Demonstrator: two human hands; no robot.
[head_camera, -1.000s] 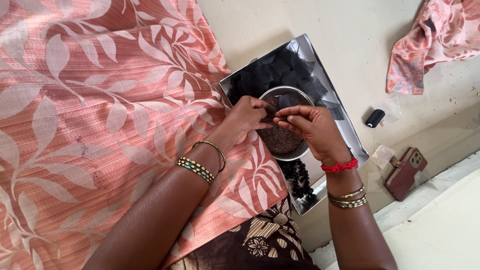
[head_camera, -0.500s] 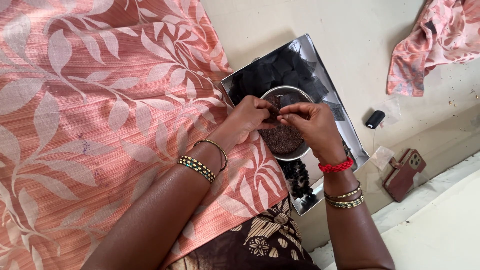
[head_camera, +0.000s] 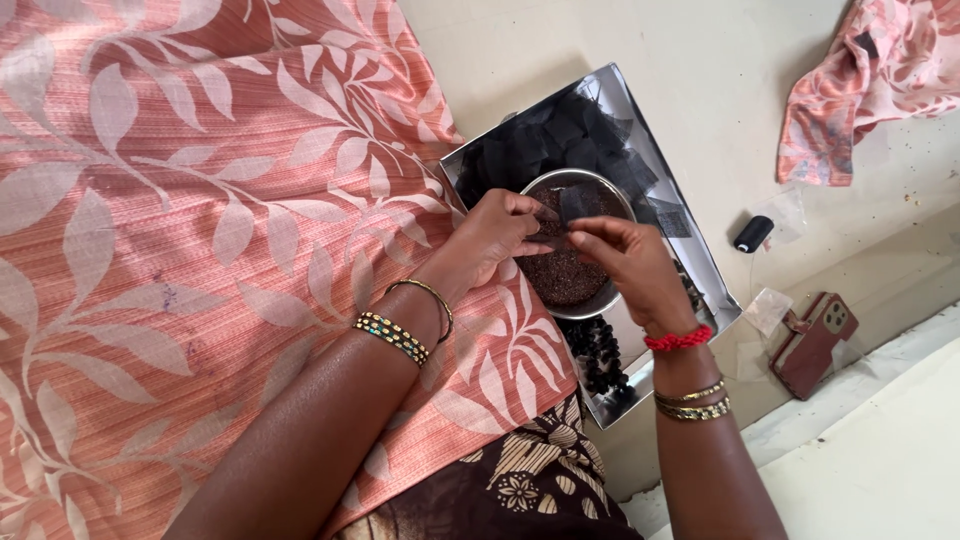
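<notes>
My left hand (head_camera: 497, 232) and right hand (head_camera: 620, 255) both pinch one small black cloth square (head_camera: 578, 203) — fingers closed on it — above the steel bowl (head_camera: 604, 300) of dark grains at the tray's (head_camera: 625, 92) middle. If my pinch slips, grains could spill.

Head view, looking straight down. A pale, cream-coloured floor (head_camera: 700, 60) fills the upper middle and right, lit evenly by soft daylight, with small dark specks near the right edge. A salmon-pink cloth with a pale leaf print (head_camera: 180, 220) covers the whole left half. 1 crumpled pink patterned cloth (head_camera: 870, 80) lies at the upper right corner. A small black thread spool (head_camera: 753, 233) rests on the floor, near a reddish-brown phone case (head_camera: 812, 343). A lighter raised ledge (head_camera: 880, 440) runs diagonally across the lower right.
</notes>
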